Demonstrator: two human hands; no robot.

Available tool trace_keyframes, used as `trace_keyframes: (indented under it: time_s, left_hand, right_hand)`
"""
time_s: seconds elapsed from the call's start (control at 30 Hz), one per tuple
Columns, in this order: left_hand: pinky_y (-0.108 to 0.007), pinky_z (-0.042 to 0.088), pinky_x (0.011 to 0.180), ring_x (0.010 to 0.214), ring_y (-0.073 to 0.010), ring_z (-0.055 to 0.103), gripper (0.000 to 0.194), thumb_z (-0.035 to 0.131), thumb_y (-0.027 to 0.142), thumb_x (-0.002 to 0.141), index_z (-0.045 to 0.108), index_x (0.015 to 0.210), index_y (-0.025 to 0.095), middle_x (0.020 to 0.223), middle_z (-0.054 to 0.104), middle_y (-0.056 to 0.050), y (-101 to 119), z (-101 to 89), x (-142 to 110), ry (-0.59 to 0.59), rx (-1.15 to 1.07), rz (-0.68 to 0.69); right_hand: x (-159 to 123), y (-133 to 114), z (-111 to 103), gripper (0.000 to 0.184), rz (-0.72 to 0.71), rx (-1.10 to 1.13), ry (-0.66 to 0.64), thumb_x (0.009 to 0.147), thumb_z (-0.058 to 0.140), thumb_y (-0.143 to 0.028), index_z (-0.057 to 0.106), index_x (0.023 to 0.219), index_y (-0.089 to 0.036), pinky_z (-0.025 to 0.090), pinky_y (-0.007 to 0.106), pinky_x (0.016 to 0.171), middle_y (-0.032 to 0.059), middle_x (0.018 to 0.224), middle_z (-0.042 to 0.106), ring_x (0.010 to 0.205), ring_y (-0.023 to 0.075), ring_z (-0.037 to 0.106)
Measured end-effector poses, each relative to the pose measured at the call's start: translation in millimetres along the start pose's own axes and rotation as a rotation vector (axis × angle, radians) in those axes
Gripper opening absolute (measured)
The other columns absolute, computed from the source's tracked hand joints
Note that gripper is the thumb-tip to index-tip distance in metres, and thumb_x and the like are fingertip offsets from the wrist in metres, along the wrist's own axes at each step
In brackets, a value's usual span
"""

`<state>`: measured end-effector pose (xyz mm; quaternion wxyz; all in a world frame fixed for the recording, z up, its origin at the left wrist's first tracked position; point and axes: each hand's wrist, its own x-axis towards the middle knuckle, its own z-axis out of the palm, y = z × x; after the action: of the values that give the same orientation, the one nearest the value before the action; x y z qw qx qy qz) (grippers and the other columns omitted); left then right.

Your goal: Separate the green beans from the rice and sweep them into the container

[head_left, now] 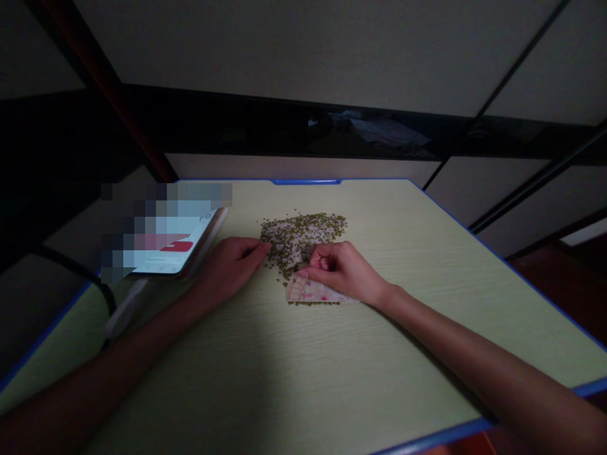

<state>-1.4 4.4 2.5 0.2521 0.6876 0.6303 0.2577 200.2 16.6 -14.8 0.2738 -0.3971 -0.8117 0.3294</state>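
Note:
A spread of small green-gold pieces point(303, 230), bean-like or bead-like, lies over a pale patch at the middle of the table. My left hand point(234, 262) is at its left edge, thumb and forefinger pressed together; anything between them is too small to make out. Over the near right part of the spread, my right hand point(344, 268) has its fingers curled in and its thumb against them. What they pinch is hidden. Beneath that hand lies a pale sheet with pink print point(308, 289), partly covered by it. A row of the small pieces shows along the sheet's near edge.
A lit tablet or phone point(165, 256), partly pixelated, leans at the table's left, close to my left wrist. A dark cable point(80, 268) curves beside it. The pale wood-grain table point(403, 360) has a blue rim. Behind it stand light panels with a dark shelf gap point(265, 129).

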Motion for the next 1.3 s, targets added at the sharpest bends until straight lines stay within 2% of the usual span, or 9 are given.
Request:
trace_keyframes:
  time_s: [0.4, 0.8, 0.87, 0.97, 1.0, 1.07, 1.13, 1.3]
  left_hand:
    - [-0.025, 0.022, 0.046, 0.045, -0.0109, 0.034, 0.038, 0.039, 0.044, 0.076, 0.035, 0.047, 0.02, 0.043, 0.034, 0.005, -5, 2.0, 3, 0.027, 0.012, 0.034]
    - [-0.025, 0.022, 0.047, 0.047, -0.0111, 0.033, 0.037, 0.04, 0.042, 0.076, 0.036, 0.047, 0.02, 0.045, 0.033, 0.005, -7, 3.6, 5, 0.03, -0.002, 0.056]
    - [-0.025, 0.022, 0.047, 0.047, -0.0112, 0.034, 0.037, 0.039, 0.042, 0.076, 0.036, 0.047, 0.019, 0.045, 0.034, 0.005, -8, 3.7, 4, 0.026, -0.001, 0.062]
    - [-0.025, 0.022, 0.047, 0.047, -0.0112, 0.035, 0.038, 0.039, 0.043, 0.076, 0.036, 0.047, 0.019, 0.045, 0.035, 0.005, -9, 3.7, 4, 0.028, -0.002, 0.058]
    - [-0.025, 0.022, 0.048, 0.047, -0.0112, 0.035, 0.038, 0.039, 0.043, 0.077, 0.036, 0.047, 0.019, 0.045, 0.035, 0.005, -9, 3.6, 4, 0.026, -0.003, 0.058]
    - [-0.025, 0.022, 0.048, 0.047, -0.0113, 0.036, 0.039, 0.038, 0.043, 0.077, 0.036, 0.047, 0.019, 0.044, 0.035, 0.005, -8, 3.0, 3, 0.023, -0.004, 0.063]
    - [-0.025, 0.022, 0.048, 0.047, -0.0113, 0.036, 0.039, 0.038, 0.043, 0.077, 0.037, 0.047, 0.019, 0.043, 0.035, 0.004, -8, 2.2, 3, 0.018, -0.004, 0.076]
    - [-0.026, 0.021, 0.049, 0.046, -0.0112, 0.036, 0.039, 0.038, 0.043, 0.077, 0.037, 0.046, 0.019, 0.042, 0.033, 0.004, -9, 2.2, 4, 0.032, -0.004, 0.095]
  right_hand:
    - [-18, -27, 16, 0.03, -0.063, -0.008, -0.109, 0.076, 0.06, -0.036, 0.046, 0.058, -0.016, 0.023, 0.021, 0.048, -0.006, 0.052, 0.041, 0.047, 0.0051, 0.033]
    - [-34, -43, 29, 0.026, -0.133, -0.018, -0.196, 0.075, 0.061, -0.034, 0.048, 0.06, -0.017, 0.024, 0.022, 0.048, -0.0062, 0.051, 0.042, 0.047, 0.0053, 0.033]
    - [-34, -44, 30, 0.025, -0.132, 0.037, -0.205, 0.075, 0.062, -0.032, 0.048, 0.06, -0.017, 0.024, 0.021, 0.048, -0.0063, 0.051, 0.041, 0.047, 0.005, 0.033]
    - [-31, -42, 29, 0.028, -0.043, 0.278, -0.209, 0.075, 0.06, -0.033, 0.044, 0.058, -0.017, 0.023, 0.02, 0.043, -0.0073, 0.049, 0.036, 0.044, 0.0048, 0.03]
    - [-29, -40, 28, 0.029, 0.012, 0.37, -0.182, 0.075, 0.059, -0.034, 0.042, 0.057, -0.018, 0.022, 0.019, 0.041, -0.008, 0.047, 0.033, 0.043, 0.0047, 0.027]
    - [-27, -33, 22, 0.028, 0.099, 0.45, -0.041, 0.073, 0.06, -0.034, 0.042, 0.058, -0.018, 0.02, 0.019, 0.039, -0.0087, 0.047, 0.031, 0.042, 0.0046, 0.025]
    - [-29, -25, 13, 0.025, 0.182, 0.419, 0.092, 0.073, 0.059, -0.034, 0.045, 0.061, -0.017, 0.02, 0.019, 0.038, -0.008, 0.047, 0.033, 0.042, 0.0048, 0.026]
    - [-61, -12, -13, 0.017, 0.357, 0.291, 0.268, 0.071, 0.056, -0.03, 0.047, 0.068, -0.016, 0.021, 0.019, 0.036, -0.0054, 0.046, 0.042, 0.039, 0.0053, 0.032]
